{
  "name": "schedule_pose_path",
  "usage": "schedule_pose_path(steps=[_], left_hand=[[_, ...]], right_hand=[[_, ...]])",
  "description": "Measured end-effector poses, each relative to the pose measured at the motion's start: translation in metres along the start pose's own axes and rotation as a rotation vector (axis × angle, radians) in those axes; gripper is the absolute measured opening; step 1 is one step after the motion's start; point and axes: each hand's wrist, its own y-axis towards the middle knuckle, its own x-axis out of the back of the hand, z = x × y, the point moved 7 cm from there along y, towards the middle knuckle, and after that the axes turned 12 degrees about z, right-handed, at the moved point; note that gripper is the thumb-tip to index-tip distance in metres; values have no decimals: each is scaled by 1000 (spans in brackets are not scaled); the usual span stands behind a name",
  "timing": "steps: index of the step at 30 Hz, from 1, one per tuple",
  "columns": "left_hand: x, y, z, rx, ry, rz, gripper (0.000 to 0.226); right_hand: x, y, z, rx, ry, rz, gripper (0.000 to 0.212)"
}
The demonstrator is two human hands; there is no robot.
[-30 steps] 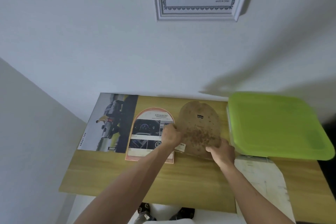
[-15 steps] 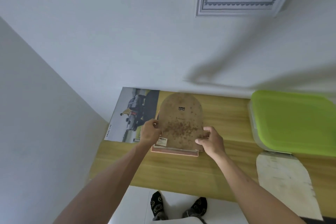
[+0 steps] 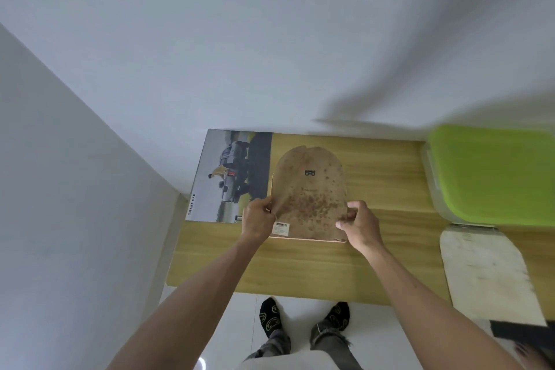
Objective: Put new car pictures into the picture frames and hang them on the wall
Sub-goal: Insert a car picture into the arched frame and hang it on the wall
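In the middle of the frame, the left hand and right hand pinch the 2 sides of the brown backing board — probably to fit it onto the arched frame underneath. The car picture lies just left.

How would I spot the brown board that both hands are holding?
Find the wooden table against the white wall. Near its middle, between the car poster and the green-lidded box, lies the arch-topped brown board. Only it is stained, with a barcode sticker.
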Motion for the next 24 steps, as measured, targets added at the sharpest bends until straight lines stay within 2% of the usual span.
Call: schedule_pose_path(steps=[4,10,13,20,24], left_hand=[[0,0,3,9,27,6,41],[5,0,11,38,-134,-55,41],[5,-1,9,11,-120,-48,40],[-2,1,19,47,-3,-22,18],[-1,-2,20,58,-42,-49,30]], right_hand=[[-3,-1,-3,-26,-5,-6,53],[-8,-1,2,-25,-28,-39,52],[-7,0,3,-31,-63,-42,54],[-10,-1,3,-56,-105,-25,56],[-9,-3,5,-67,-132,-6,53]])
